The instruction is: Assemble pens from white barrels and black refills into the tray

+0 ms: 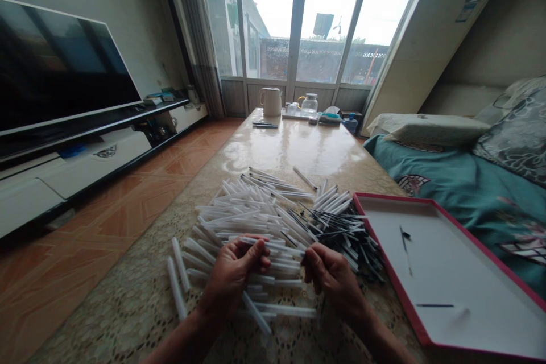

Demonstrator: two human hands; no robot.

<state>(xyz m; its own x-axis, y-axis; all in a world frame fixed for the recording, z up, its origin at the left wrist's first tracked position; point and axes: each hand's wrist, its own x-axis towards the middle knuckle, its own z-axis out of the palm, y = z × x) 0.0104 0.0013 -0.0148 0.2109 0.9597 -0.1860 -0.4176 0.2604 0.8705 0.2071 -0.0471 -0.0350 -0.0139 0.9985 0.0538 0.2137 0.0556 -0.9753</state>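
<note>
Between my two hands runs a thin translucent white plastic tube [285, 248]. Thumb and fingers of my left hand [237, 264] are closed around its left part. My right hand [329, 271] pinches the tube's right end, where a small dark tip shows; the fingers partly hide it. Below and beyond my hands lies a loose pile of similar white tubes [243, 213]. A heap of thin black sticks [341, 227] lies to the right of the pile, beyond my right hand. Several dark-tipped tubes [277, 185] rest at the far side of the pile.
A shallow white box with a pink rim [396, 200] sits at the right, holding a few small dark pieces [435, 305]. At the table's far end stand a beige kettle [272, 103], a glass pitcher [309, 103] and a tissue pack [330, 116]. A bed or sofa [447, 182] borders the right side.
</note>
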